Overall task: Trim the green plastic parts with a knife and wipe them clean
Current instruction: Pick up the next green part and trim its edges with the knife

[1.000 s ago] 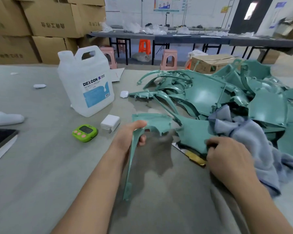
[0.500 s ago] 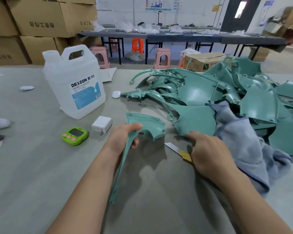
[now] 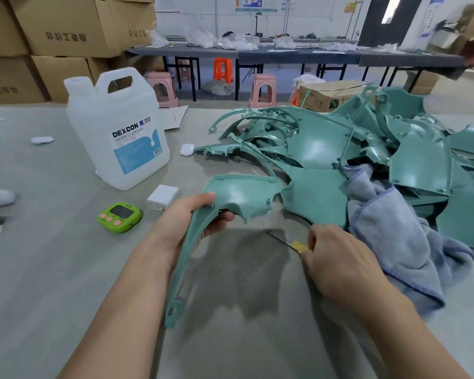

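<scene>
My left hand (image 3: 186,222) grips a curved green plastic part (image 3: 238,194) by its narrow arm, holding it just above the table. The part's long tail reaches down toward me. My right hand (image 3: 337,261) closes around the yellow handle of a knife (image 3: 290,242) lying on the table, its blade pointing left. A grey-blue cloth (image 3: 389,228) lies crumpled just right of that hand. Behind it a pile of green plastic parts (image 3: 353,149) covers the right side of the table.
A white DEXCON jug (image 3: 115,132) stands at the left. A green timer (image 3: 119,217) and a white charger block (image 3: 162,197) lie in front of it. A small white case (image 3: 187,149) sits near the pile. Cardboard boxes (image 3: 66,31) are stacked behind.
My right hand left the cloth and the pile, moved left and down to the knife, and closed on its handle. My left hand kept its hold on the green part.
</scene>
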`<action>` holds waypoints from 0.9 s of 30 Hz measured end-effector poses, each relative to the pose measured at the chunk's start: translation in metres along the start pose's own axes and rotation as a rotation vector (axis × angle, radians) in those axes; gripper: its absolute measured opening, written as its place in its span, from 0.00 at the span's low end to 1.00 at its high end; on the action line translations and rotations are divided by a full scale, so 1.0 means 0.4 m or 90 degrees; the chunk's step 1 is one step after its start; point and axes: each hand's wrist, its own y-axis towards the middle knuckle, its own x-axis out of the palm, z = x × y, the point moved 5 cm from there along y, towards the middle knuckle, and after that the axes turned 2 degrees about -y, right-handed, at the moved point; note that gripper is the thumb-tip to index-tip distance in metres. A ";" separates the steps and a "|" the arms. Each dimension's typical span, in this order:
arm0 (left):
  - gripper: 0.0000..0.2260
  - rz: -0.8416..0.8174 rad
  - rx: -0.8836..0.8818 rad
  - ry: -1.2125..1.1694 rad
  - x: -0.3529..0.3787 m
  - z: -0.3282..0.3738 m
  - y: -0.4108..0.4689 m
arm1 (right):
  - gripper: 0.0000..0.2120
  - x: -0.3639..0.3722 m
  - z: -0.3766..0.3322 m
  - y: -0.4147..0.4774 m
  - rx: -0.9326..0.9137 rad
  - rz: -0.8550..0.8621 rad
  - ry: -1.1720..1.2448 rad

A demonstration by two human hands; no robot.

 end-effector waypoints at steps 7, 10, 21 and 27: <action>0.10 0.091 -0.031 0.094 -0.016 -0.002 0.002 | 0.10 -0.006 0.050 0.019 0.020 0.073 0.114; 0.10 0.110 -0.038 0.144 -0.017 -0.004 0.001 | 0.12 -0.042 0.078 0.021 0.059 0.233 0.282; 0.10 0.047 -0.117 0.077 -0.009 -0.003 -0.002 | 0.09 0.009 0.049 0.047 -0.031 0.189 0.532; 0.09 0.048 -0.133 0.079 -0.023 -0.008 0.013 | 0.08 0.039 0.015 0.044 -0.106 0.065 0.454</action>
